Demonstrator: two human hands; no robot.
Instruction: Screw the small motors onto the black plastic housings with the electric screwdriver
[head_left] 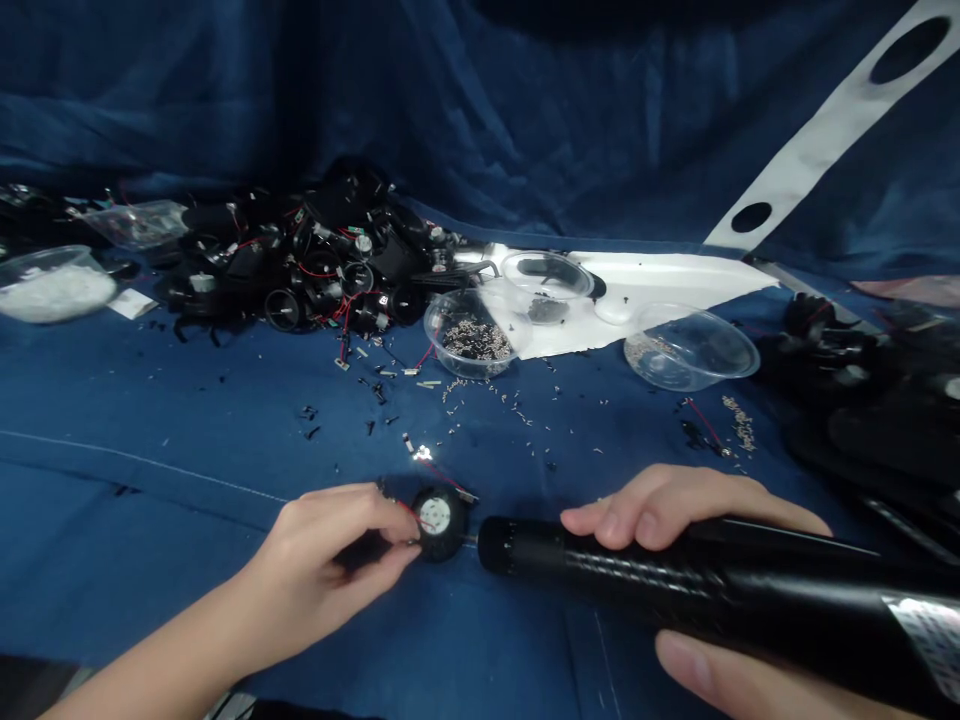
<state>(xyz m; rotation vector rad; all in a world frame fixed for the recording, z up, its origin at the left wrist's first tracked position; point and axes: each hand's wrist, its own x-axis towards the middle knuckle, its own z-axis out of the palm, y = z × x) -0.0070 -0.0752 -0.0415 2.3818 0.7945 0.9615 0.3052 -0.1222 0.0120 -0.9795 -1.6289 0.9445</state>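
My left hand (337,550) pinches the left edge of a small round black part with a white disc in its middle (435,516). Red wire runs from that part to a little circuit board (467,495) on the cloth. My right hand (675,510) is wrapped round a black electric screwdriver (637,575), which lies level and points left. Its thin bit (470,540) reaches the right side of the round part; whether it sits in a screw is too small to see. A shiny white piece (422,453) lies just beyond.
A heap of black housings and wires (300,260) fills the back left. Clear plastic bowls of small screws (476,335) (690,350) stand behind my hands, near a white sheet (675,275). Loose screws (517,405) are scattered on the blue cloth (187,400). More black parts (862,390) are piled at right.
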